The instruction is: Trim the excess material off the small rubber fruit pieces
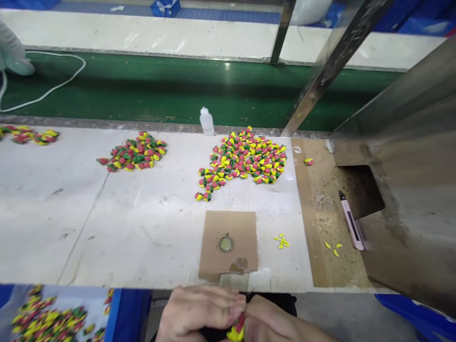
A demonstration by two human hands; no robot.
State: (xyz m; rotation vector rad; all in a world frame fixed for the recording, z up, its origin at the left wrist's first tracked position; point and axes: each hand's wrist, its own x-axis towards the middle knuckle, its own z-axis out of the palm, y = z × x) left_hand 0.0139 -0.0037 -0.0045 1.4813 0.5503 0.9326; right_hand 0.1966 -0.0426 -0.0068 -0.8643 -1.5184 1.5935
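Note:
At the table's front edge, my left hand [201,311] and my right hand [270,318] meet with fingers closed. Between their fingertips is a small red and yellow fruit-shaped piece [237,328], partly hidden. Just beyond them a brown cardboard square [210,259] lies on the white table, carrying a small round cap [225,244] that looks filled with something pale. Tiny yellow curved pieces [282,242] lie to the right of the cardboard. Farther back spreads a large group of red, yellow and green fruit-shaped pieces [249,159].
A second pile [137,152] lies left, beside a white squeeze bottle [206,122]. A pink utility knife [351,221] rests near a metal panel [409,190] at right. A blue bin [130,313] with more pieces stands lower left. A green belt [160,95] runs behind.

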